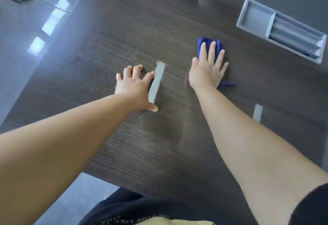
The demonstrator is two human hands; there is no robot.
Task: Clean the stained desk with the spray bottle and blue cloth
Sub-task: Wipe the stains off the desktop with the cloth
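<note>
Dark desk [124,34]: right hand [206,72] flat on blue cloth [209,44]; left hand [134,86] splayed.

I wear a black garment [127,208] whose short black sleeve [313,205] ends on my right arm. Low on its front sits a pale yellow printed patch [177,222] beside blurred lettering [122,219] I cannot read. My left forearm [62,136] and right forearm [248,144] are uncovered.

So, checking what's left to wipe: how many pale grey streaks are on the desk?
2: a long streak beside the left hand, a short streak right of the right forearm. Others may hide under the arms.
</note>
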